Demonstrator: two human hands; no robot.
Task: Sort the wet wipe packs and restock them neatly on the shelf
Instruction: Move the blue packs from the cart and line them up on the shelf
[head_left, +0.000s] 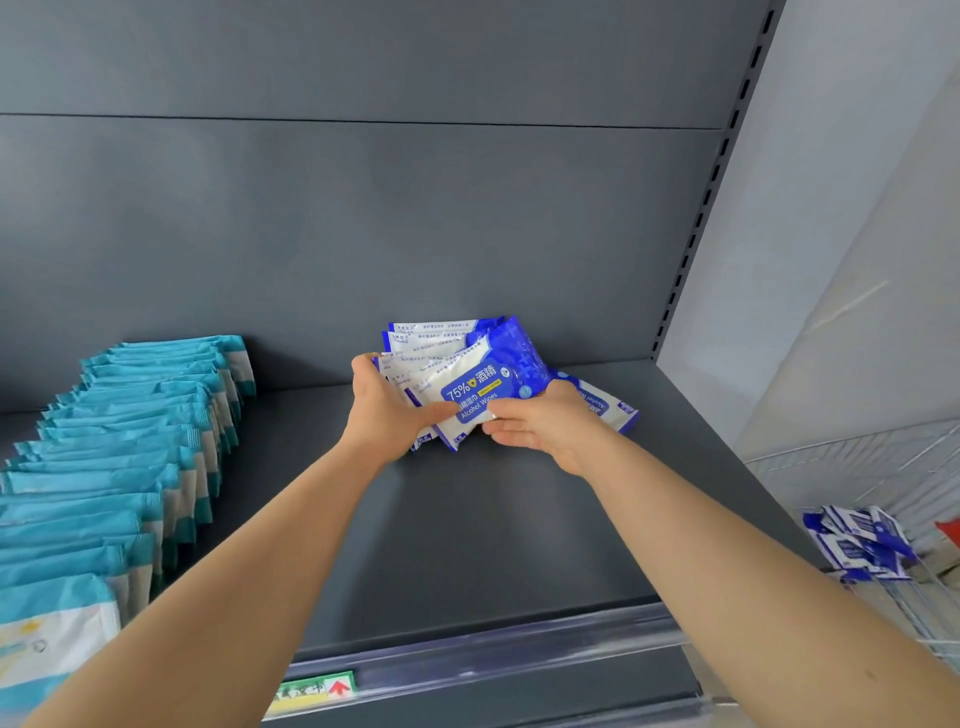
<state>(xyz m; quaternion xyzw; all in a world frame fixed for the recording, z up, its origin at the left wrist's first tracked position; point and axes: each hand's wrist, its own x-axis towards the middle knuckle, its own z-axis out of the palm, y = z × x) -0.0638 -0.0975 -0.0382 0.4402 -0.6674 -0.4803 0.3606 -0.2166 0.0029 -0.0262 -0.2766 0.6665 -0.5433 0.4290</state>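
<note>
Several blue packs (467, 384) of alcohol wipes, fanned and crooked, are gathered between a person's two hands, lower corners down at the grey shelf (467, 545) and tops near the back panel (363, 234). The left hand (387, 415) grips the bundle's left edge, with the thumb laid across the front pack and the fingers curled round that edge. The right hand (545, 428) pinches the bundle's lower right corner, thumb on top and fingers curled beneath. One loose pack (608, 405) lies flat just right of the bundle, partly hidden by the right wrist. Teal packs (130, 457) run in an overlapping row well to the bundle's left. A wire basket (883, 467) holding spare packs (857, 545) sits off the shelf, right of the bundle and nearer the camera. A price rail (493, 654) edges the shelf in front of the bundle.

The risk from here lies in the splay. The slick film packs sit at different angles, so a slackened grip on either side could let them slide apart and topple forward. Squaring the bundle could also nudge or trap the loose pack beside it, leaving it skewed underneath. With only the hands bracing them, packs set down leaning may slump flat rather than stand in a neat row like the teal ones.
</note>
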